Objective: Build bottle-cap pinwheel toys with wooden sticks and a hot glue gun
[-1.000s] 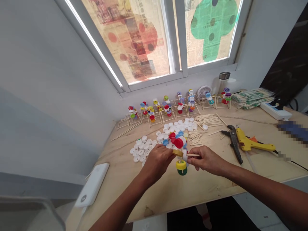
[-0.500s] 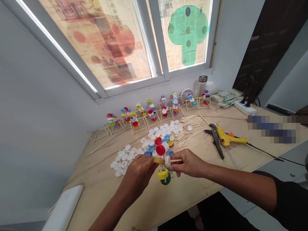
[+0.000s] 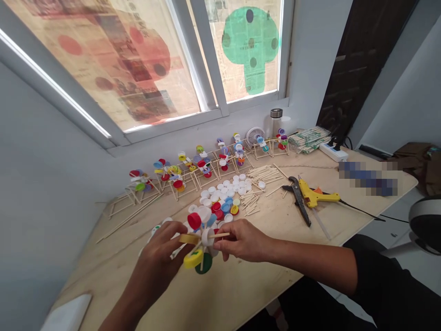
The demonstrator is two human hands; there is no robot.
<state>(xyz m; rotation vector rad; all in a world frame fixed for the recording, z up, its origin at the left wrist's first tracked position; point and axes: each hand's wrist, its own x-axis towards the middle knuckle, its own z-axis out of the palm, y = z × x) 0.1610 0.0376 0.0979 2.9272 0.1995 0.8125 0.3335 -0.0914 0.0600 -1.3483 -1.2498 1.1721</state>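
Bottle-cap wheel [image 3: 206,239]: red, yellow, green caps [image 3: 193,259] around a white hub [image 3: 207,236].

I see the left hand [image 3: 160,250] curving its fingers toward two o'clock, the right hand [image 3: 245,241] pinching toward nine, both forearms [image 3: 310,261] bare.

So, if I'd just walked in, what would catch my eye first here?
Probably the colourful wheel of caps, held above the table between the person's left grip and right grip. Next might come the big green mushroom-like shape on the window pane at the top. Then the row of similar cap wheels on stick frames, along the wall under the window.
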